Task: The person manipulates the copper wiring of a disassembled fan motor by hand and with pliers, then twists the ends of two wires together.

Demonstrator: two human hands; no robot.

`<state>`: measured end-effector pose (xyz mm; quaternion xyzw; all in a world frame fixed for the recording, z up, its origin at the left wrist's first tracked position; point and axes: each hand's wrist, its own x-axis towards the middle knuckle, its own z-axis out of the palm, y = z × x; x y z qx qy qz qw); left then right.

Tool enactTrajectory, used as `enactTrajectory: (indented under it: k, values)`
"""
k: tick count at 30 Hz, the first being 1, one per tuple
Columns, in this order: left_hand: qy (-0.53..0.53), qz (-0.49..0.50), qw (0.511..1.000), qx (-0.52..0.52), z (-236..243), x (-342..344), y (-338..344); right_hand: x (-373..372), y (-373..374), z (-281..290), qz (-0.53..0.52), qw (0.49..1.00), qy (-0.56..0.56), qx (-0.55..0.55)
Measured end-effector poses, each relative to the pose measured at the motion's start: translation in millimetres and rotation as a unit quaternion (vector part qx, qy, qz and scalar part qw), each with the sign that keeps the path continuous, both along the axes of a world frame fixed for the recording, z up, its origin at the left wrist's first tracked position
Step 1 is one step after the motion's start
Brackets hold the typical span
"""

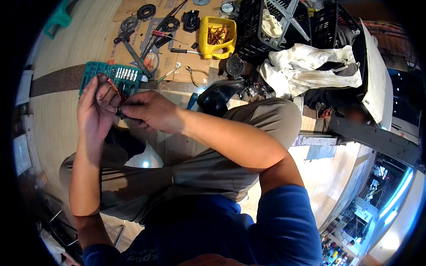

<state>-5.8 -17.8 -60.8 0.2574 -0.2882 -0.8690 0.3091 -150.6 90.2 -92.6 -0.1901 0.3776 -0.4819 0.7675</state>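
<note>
My left hand [95, 104] is raised, palm turned inward, fingers curled around a thin copper-coloured strand [114, 88] that looks like twisted wire. Close against it is my right hand [151, 111], its fingers pinched together by the strand's lower end. A small dark bit shows at those fingertips, too small to name. Just beyond both hands lies an open green socket set case [84, 80] with a row of silver sockets [126, 73]. My left fingers cover part of the case.
Cardboard [133, 11] on the floor carries a hammer-like tool [136, 55], screwdrivers [179, 51], yellow-handled pliers [195, 75] and round dark parts. A cut yellow jug [217, 22] holds copper-coloured pieces. Black crates [253, 35] and a stained white cloth [301, 66] stand to the right.
</note>
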Motion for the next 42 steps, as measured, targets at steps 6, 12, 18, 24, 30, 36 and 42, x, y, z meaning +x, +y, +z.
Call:
enactTrajectory:
  k: [6,12,18,24,30,36,42]
  values:
    - [-0.053,-0.07,0.996,-0.035,18,5,0,-18,-13,2,0.087,0.958,0.26,-0.079]
    - [-0.349,-0.281,0.824,-0.347,21,-2,13,-34,-15,21,0.098,0.971,0.217,0.033]
    - [-0.462,-0.21,0.738,-0.445,-1,-9,21,-24,-10,12,-0.003,0.984,0.166,0.066]
    - [-0.252,0.002,0.96,-0.122,-27,-7,8,-4,-6,11,-0.055,0.989,0.138,0.025]
    - [-0.1,0.008,0.993,-0.056,-10,-6,-2,7,1,-15,-0.054,0.984,0.169,-0.014]
    - [-0.103,0.076,0.992,0.003,-2,-2,-9,7,5,-1,0.014,0.986,0.167,-0.019]
    - [-0.131,0.079,0.988,-0.021,-6,-4,-18,-8,-6,-11,0.016,0.873,0.441,-0.206]
